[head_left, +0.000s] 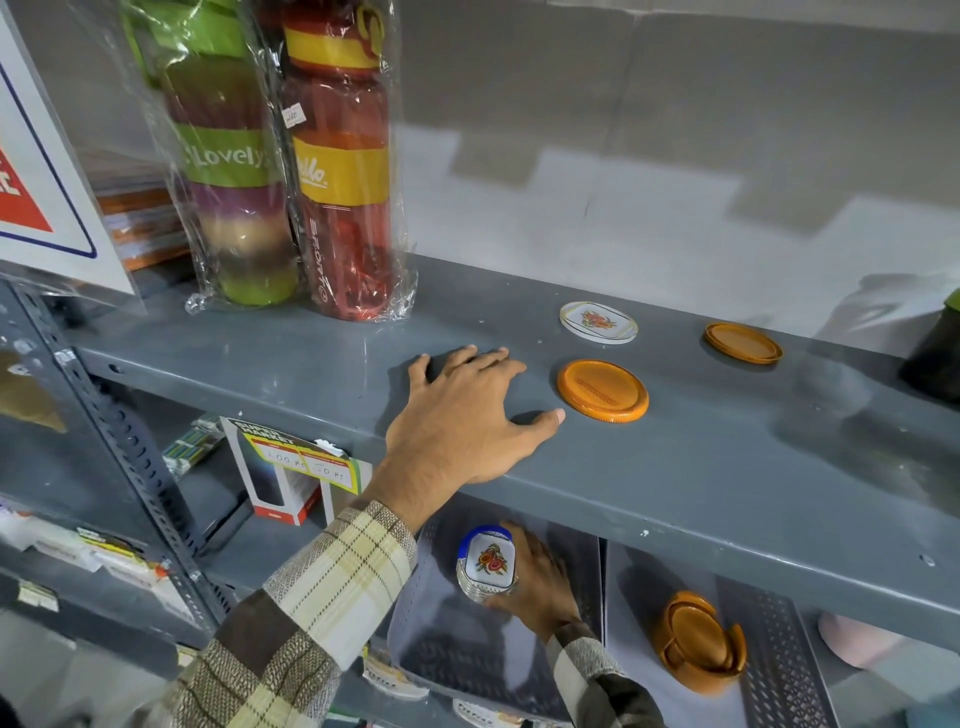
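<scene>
Item: white coaster stack (487, 564). Rounded discs with a blue-edged face and a red-orange flower print; the ribbed edges of several layers show at the side. Location: below the grey metal shelf (727, 467), in front of a perforated grey panel (441, 649), tilted so that the face is towards the camera.

Right hand (537, 579): fingers and thumb curled round the stack, gripping it from the right side.

Left hand (462, 410): flat and palm-down on the shelf top, fingers straight and spread, thumb pointing at the near orange coaster (602, 391), close to it but apart. It holds nothing.

On the shelf top:
- single white coaster (598, 322), round, glossy, same flower print, lying flat behind the near orange one.
- near orange coaster, round plastic, raised rim, fine grid texture in the centre.
- far orange coaster (743, 343), same make, well to the right.
- two sports bottles, green-banded (234, 156) and red with yellow bands (343, 171), upright in clear crinkled wrap.

Lower level: orange coaster set (698, 642), discs standing on edge in a matching holder.
</scene>
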